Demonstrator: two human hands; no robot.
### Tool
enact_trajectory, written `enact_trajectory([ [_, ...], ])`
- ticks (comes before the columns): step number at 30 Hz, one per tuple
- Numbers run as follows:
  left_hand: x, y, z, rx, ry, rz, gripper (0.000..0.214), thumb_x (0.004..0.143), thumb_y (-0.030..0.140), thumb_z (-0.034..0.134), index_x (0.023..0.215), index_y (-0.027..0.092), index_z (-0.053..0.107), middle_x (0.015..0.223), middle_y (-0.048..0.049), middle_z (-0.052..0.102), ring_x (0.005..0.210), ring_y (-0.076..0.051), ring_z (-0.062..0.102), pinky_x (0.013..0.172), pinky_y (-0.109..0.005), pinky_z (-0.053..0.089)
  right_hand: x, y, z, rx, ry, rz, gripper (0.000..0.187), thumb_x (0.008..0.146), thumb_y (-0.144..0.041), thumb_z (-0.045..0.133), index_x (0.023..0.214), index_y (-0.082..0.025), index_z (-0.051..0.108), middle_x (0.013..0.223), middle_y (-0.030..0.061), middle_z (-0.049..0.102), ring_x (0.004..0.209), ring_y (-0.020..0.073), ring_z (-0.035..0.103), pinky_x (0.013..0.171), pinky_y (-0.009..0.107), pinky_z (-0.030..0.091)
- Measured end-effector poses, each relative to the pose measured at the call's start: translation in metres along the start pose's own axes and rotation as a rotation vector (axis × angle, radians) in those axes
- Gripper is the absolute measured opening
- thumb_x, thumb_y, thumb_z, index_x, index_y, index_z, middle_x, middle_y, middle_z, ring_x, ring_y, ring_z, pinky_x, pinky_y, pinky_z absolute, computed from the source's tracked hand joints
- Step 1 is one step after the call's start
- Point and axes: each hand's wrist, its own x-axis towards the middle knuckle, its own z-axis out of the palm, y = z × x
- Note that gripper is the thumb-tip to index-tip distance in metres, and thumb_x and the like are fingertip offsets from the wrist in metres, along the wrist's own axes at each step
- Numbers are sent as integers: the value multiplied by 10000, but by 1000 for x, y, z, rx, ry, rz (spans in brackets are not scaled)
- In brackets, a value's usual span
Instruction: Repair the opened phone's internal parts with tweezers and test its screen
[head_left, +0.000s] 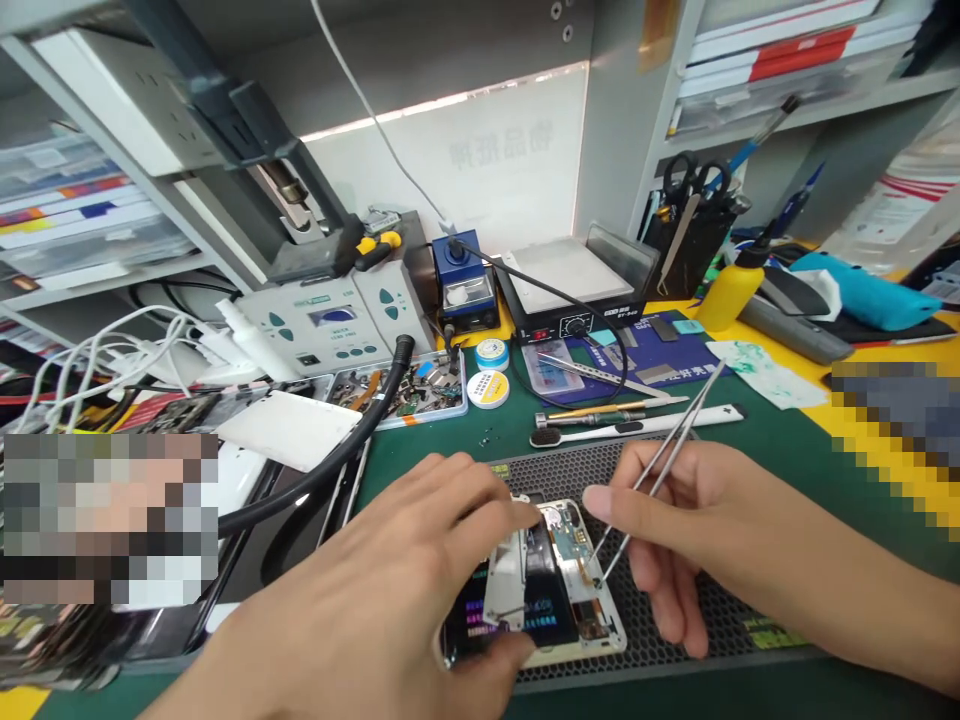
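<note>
An opened phone (615, 630) lies on a black perforated mat (720, 640), its inside facing up. A circuit board (568, 535) shows along its right part, beside a dark battery (547, 590). Over the battery lies a pale flat piece (508, 585). My left hand (390, 570) spans the phone from the left, fingers at its far edge and thumb at its near edge, gripping it. Between thumb and fingers, my right hand (675, 520) pinches metal tweezers (679, 435). Their tips point down at the phone's right edge, near a small connector; whether they touch it I cannot tell.
Behind the mat lie a black-bristled brush (637, 425), two small round tins (491, 370) and a tray of small parts (409, 385). A grey hot-air station (330, 320) with a black hose (360, 440) stands left. A heating plate (555, 275) and yellow bottle (727, 295) stand behind.
</note>
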Motion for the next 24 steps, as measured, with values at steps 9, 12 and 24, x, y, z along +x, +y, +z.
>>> enact_trajectory([
  [9, 6, -14, -14, -87, -53, -45, 623, 785, 399, 803, 1335, 190, 595, 1224, -71, 630, 1154, -276, 613, 1020, -446, 525, 3, -10, -4, 12, 71, 23, 416, 910, -476, 769, 658, -187, 608, 516, 2, 671, 412, 125, 623, 422, 198, 532],
  [12, 9, -16, -12, -86, -69, -4, 685, 758, 451, 840, 1346, 187, 607, 1214, -73, 642, 1176, -290, 592, 1046, -453, 496, 2, -13, -1, 38, 122, 25, 460, 818, -503, 848, 591, -191, 599, 481, -3, 639, 401, 123, 591, 388, 199, 523],
  [24, 16, -37, -5, -297, 82, -102, 448, 926, 375, 715, 1313, 183, 597, 1135, -75, 627, 973, -222, 639, 853, -395, 559, 8, -13, -6, 89, 149, 16, 385, 838, -410, 859, 716, -210, 554, 531, -47, 633, 392, 112, 588, 346, 186, 514],
])
